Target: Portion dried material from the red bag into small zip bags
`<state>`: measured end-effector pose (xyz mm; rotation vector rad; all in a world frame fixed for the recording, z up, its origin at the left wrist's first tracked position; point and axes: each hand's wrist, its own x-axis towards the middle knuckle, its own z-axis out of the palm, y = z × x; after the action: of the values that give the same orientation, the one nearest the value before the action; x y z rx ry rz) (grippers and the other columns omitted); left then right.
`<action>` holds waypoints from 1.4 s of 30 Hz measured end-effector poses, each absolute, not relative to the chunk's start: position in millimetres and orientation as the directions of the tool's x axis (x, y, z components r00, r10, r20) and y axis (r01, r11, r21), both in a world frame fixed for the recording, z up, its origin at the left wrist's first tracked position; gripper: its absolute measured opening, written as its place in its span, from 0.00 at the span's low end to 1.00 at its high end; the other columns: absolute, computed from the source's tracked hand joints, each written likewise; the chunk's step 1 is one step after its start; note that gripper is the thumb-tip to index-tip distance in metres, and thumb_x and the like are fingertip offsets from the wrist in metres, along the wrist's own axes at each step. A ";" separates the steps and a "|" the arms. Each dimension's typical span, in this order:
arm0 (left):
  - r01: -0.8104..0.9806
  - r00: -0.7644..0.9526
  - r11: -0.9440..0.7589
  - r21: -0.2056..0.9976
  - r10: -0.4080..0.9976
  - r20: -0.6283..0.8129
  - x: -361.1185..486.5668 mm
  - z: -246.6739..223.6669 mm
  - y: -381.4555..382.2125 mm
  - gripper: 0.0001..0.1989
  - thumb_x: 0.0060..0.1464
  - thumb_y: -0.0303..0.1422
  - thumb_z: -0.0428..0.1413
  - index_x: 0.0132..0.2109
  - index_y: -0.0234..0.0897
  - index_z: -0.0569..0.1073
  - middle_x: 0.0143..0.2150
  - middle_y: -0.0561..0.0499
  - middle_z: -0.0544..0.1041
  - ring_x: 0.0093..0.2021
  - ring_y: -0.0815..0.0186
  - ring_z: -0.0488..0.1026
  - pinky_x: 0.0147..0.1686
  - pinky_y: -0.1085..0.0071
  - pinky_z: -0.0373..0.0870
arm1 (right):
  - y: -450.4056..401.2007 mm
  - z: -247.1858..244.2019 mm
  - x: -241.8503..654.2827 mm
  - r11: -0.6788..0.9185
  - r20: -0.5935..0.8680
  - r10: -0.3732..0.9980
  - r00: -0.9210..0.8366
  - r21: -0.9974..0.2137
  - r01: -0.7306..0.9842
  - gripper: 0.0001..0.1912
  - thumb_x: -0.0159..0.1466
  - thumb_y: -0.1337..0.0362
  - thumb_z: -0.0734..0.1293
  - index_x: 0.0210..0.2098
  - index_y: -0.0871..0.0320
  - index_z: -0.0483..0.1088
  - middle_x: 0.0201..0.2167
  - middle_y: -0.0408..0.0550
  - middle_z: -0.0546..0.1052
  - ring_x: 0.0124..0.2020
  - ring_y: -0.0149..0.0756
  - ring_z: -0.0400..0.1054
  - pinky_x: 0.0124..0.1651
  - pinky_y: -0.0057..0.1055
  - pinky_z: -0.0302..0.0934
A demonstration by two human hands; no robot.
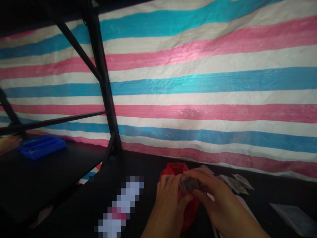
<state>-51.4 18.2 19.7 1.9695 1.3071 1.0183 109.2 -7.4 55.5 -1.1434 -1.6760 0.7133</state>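
Note:
A small clear packet with a dark printed label [189, 184] is pinched between both hands. My left hand [168, 195] has its fingers closed at the packet's left side, close against a red pouch or bag [175, 168]. On the other side, my right hand [218, 195] grips the packet between thumb and fingers. The red pouch lies under and behind the hands, its far end loose and partly spread. Both hands hide much of the pouch and the packet's edges.
Several small flat packets [235, 183] lie right of the hands, with a larger clear plastic bag [296, 216] nearer me. A blurred-out pale strip [120, 208] is at left. Beyond a black metal post [102, 79] are a blue tray [43, 148] and another person's hand [10, 144]. Striped sheeting [210, 96] hangs behind.

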 end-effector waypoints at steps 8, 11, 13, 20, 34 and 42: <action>0.320 0.231 -0.443 0.838 0.894 0.384 -50.3 23.5 15.0 0.18 0.68 0.38 0.49 0.59 0.44 0.77 0.59 0.43 0.77 0.61 0.53 0.70 0.64 0.54 0.66 | -3.6 47.4 116.0 0.531 0.532 0.833 -0.153 -0.689 0.493 0.29 0.65 0.74 0.61 0.59 0.46 0.78 0.58 0.50 0.79 0.57 0.43 0.76 0.61 0.40 0.71; 0.253 0.252 -0.445 0.859 0.887 0.386 -52.8 26.4 13.5 0.17 0.70 0.38 0.49 0.60 0.47 0.76 0.60 0.46 0.77 0.63 0.55 0.71 0.65 0.55 0.66 | -6.8 57.5 112.0 0.487 0.514 0.852 -0.104 -0.702 0.520 0.22 0.70 0.69 0.59 0.58 0.49 0.76 0.56 0.51 0.82 0.55 0.42 0.78 0.60 0.41 0.72; 0.210 0.277 -0.448 0.869 0.880 0.387 -54.3 25.8 12.9 0.18 0.68 0.36 0.52 0.62 0.48 0.74 0.62 0.47 0.77 0.64 0.55 0.71 0.65 0.56 0.67 | -9.0 63.9 108.0 0.469 0.509 0.858 -0.065 -0.726 0.503 0.18 0.71 0.66 0.59 0.53 0.50 0.78 0.50 0.51 0.84 0.49 0.42 0.80 0.53 0.38 0.75; 0.220 0.229 -0.366 0.905 0.921 0.316 -49.8 21.7 11.4 0.22 0.64 0.32 0.56 0.64 0.44 0.71 0.65 0.42 0.74 0.65 0.52 0.72 0.65 0.52 0.69 | -12.1 69.5 103.9 0.554 0.575 0.803 -0.158 -0.624 0.551 0.21 0.69 0.71 0.59 0.51 0.48 0.80 0.52 0.50 0.83 0.51 0.41 0.80 0.55 0.37 0.74; 0.032 0.210 -0.288 0.957 0.938 0.275 -40.3 14.3 11.0 0.23 0.60 0.32 0.60 0.62 0.45 0.71 0.62 0.46 0.79 0.63 0.55 0.76 0.63 0.57 0.72 | -7.7 65.0 103.1 0.504 0.546 0.834 -0.078 -0.697 0.510 0.18 0.68 0.70 0.62 0.47 0.48 0.80 0.49 0.49 0.83 0.49 0.41 0.79 0.54 0.37 0.73; 0.308 0.109 -0.207 0.928 0.977 0.182 -64.3 20.9 16.7 0.08 0.68 0.37 0.51 0.47 0.41 0.73 0.46 0.45 0.83 0.43 0.56 0.81 0.45 0.61 0.75 | 10.2 35.2 93.4 0.437 0.490 0.869 -0.068 -0.696 0.570 0.20 0.70 0.71 0.58 0.54 0.53 0.77 0.55 0.55 0.79 0.54 0.43 0.76 0.59 0.41 0.70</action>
<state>-64.3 16.7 20.9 1.6352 1.2812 1.1230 93.4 10.2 35.2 -1.2438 -1.7548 0.4008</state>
